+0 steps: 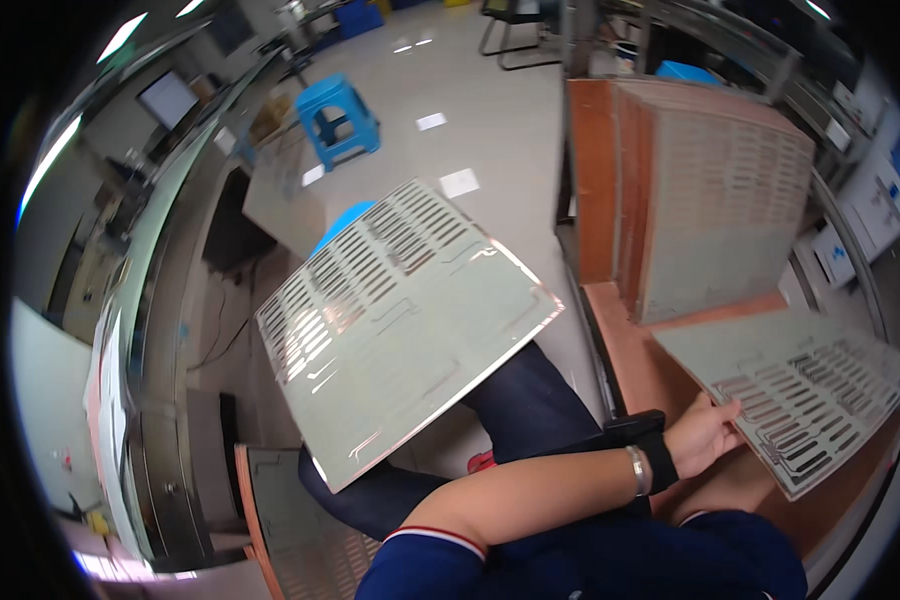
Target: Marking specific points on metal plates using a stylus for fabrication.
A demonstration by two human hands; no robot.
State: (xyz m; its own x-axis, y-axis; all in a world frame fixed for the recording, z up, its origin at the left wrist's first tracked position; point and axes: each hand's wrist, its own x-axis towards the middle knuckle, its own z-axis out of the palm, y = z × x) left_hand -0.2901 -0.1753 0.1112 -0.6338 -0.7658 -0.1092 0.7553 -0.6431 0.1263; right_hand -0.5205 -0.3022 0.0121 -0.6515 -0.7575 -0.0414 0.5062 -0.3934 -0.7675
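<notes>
Reaching across toward three o'clock, the right hand [705, 432] pinches the near edge of the slotted panel [800, 385] lying flat on the orange-brown surface [625, 335], fingers [725, 410] closed on it. At center, a second panel [405, 325] tilts over the lap; the left hand is hidden, its grip unknowable. Toward one o'clock upright panels [710, 205] stand stacked; a one-handed drag could flex or scrape the thin sheet.

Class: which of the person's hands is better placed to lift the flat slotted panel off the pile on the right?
Probably the right hand: its fingers already rest on the near edge of the flat slotted panel. The left hand is hidden behind the raised panel over the lap.
</notes>
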